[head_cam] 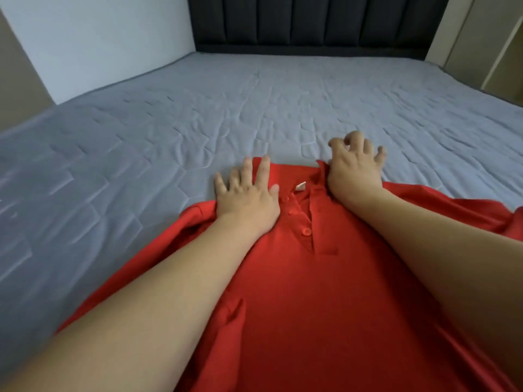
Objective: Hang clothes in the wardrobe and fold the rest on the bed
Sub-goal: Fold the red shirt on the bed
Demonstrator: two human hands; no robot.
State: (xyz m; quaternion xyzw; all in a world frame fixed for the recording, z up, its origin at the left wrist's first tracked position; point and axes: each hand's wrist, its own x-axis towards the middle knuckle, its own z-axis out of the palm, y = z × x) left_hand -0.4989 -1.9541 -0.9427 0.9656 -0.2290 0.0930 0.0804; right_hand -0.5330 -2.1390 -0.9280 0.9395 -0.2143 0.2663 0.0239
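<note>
Red polo shirt lies face-up on the near bed, collar far. Left hand presses flat, fingers straight, pinning the shoulder; right hand, fingers curled, grasps nothing visible, likely smoothing for folding.

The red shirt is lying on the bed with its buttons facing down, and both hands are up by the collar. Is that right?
Not quite. The head view shows the red shirt lying on the bed with its buttons facing up: the button strip runs down from the open collar. The rest holds: the left hand rests flat beside the collar, and the right hand is at the collar's other side, fingers curled.
</note>
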